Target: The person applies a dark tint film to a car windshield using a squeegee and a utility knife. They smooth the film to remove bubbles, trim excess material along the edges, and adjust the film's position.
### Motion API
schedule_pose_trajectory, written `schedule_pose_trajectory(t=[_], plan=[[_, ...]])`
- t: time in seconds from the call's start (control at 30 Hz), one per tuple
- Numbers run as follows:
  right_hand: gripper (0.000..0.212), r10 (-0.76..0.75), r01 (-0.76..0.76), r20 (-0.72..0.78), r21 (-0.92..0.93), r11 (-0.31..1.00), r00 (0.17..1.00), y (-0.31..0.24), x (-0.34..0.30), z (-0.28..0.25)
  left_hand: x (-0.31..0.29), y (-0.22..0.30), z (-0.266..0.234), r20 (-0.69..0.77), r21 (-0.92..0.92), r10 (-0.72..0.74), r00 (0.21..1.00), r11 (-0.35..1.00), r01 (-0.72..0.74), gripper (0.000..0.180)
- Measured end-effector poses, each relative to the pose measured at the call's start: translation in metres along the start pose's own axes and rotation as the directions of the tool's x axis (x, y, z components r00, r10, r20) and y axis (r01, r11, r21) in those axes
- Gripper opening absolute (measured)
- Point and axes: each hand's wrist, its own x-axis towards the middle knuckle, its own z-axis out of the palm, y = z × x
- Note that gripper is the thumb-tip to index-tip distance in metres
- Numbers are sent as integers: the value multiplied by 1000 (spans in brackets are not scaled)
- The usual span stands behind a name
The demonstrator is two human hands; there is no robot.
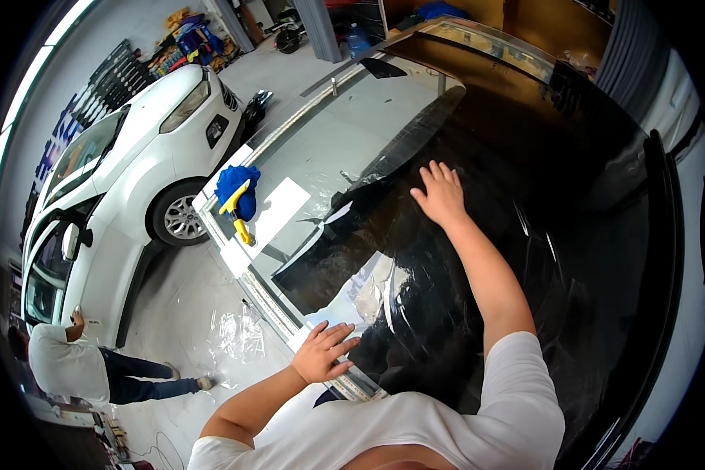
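A large sheet of dark, glossy window film [556, 258] covers much of a glass-topped table [345, 117]. My right hand [442, 196] lies flat on the film near its left part, fingers spread and holding nothing. At the table's near edge, my left hand [325, 352] rests with its fingers apart, beside a measuring strip [270, 305] that runs along the edge. Between my hands the film's surface shows a pale, wrinkled, shiny patch [376, 290]; whether it is a reflection or a clear sheet I cannot tell. A ragged dark edge of film ends over the bare glass.
On the table's left corner lie a yellow-handled tool [235, 207], a blue cloth [247, 176] and white paper [284, 205]. Left stands a white car [164, 149]; beside it is another person [70, 364]. Crumpled clear plastic [236, 337] lies on the floor.
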Motion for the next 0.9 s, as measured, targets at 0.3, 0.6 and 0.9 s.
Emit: schedule_pose_trajectory(t=[0.3,0.6,0.9], plan=[[55,19,-18,205,-4,1000,979,77,-170,-97,-1,3,1,-76,3,31,997,1000,-31,49],[60,195,-191,41,-75,979,980,84,-203,-121,2,5,2,-91,20,49,995,999,-47,45],[64,472,-443,47,-271,854,880,127,-273,-130,-4,5,5,-103,50,53,993,998,-48,45]])
